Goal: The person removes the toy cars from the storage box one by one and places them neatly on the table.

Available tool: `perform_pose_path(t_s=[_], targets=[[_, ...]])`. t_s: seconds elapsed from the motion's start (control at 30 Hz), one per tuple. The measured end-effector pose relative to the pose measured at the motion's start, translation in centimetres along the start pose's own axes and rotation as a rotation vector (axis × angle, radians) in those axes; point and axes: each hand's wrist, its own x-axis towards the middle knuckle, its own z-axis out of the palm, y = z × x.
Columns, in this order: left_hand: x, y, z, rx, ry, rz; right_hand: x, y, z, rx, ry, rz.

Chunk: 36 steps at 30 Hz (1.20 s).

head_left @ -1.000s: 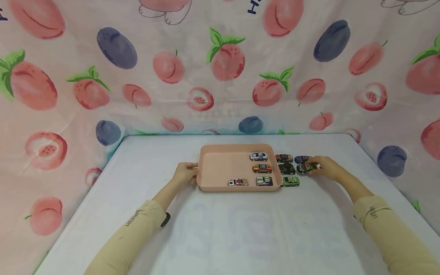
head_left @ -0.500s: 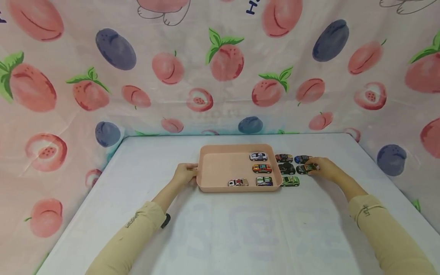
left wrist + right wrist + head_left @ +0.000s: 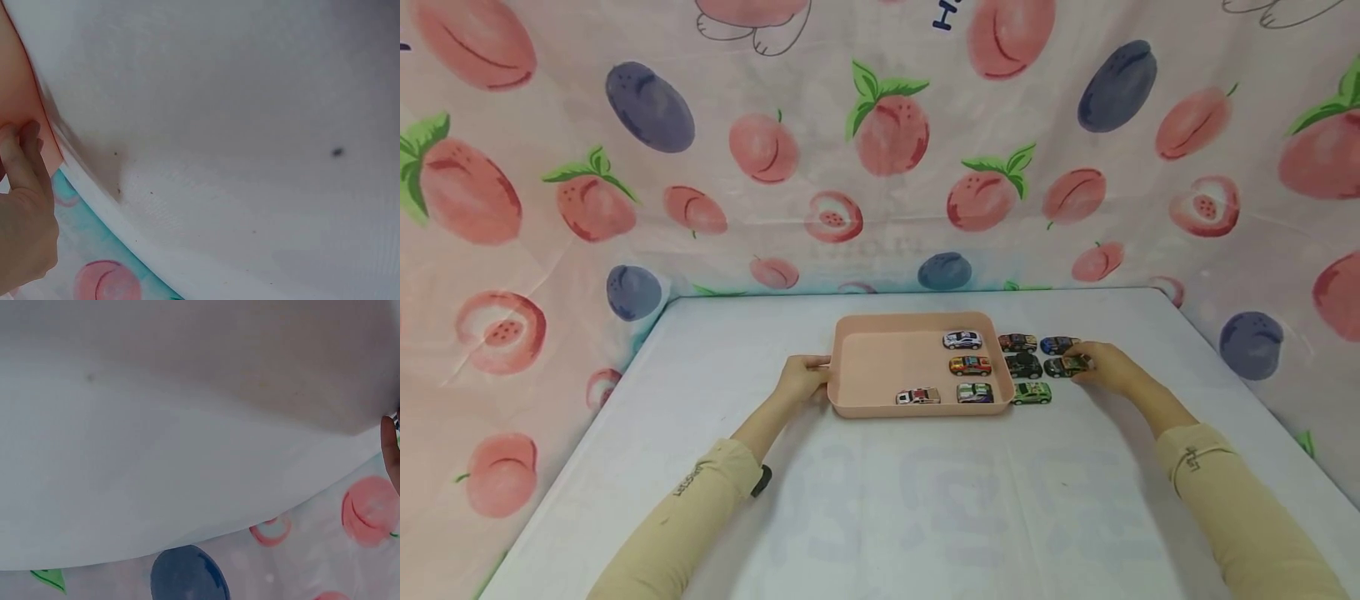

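Note:
In the head view, my left hand [image 3: 802,379] holds the left rim of a peach-coloured shallow tray [image 3: 865,412]. The left wrist view has its bent fingers [image 3: 22,162] against the tray's outer side. To the right of the tray, my right hand [image 3: 1108,368] pinches the right end of a dark toy car [image 3: 1063,367] with green markings, low at the table. A blue toy car [image 3: 1056,344] lies just behind it, and a black toy car [image 3: 1023,365] is to its left. The right wrist view catches only a finger [image 3: 390,447] at the edge.
Inside the tray are a white toy car [image 3: 962,340], an orange one [image 3: 970,365], a green-and-purple one [image 3: 974,393] and a white-and-red one [image 3: 917,397]. Beside it on the white table [image 3: 925,508] lie a brown-orange car [image 3: 1018,342] and a green car [image 3: 1032,393].
My right hand has shifted slightly left, and the dark toy car in its fingers sits flatter than before. The left hand and the tray have stayed in place.

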Motion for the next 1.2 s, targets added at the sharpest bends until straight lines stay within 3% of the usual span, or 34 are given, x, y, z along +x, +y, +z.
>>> perform_pose_path(t_s=[0.4, 0.6, 1.0, 1.2], targets=[[0.2, -0.1, -0.1, 0.029, 0.016, 0.012, -0.9, -0.1, -0.6, 0.054, 0.05, 0.0], [0.5, -0.2, -0.1, 0.005, 0.005, 0.014, -1.2, -0.8, -1.0, 0.056, 0.095, -0.042], [0.5, -0.1, -0.1, 0.02, 0.009, 0.001, -0.8, -5.1, -1.5, 0.113, 0.189, -0.093], [0.3, -0.3, 0.0, 0.026, 0.018, 0.018, -0.3, -8.1, -1.1, 0.131, 0.181, -0.121]])
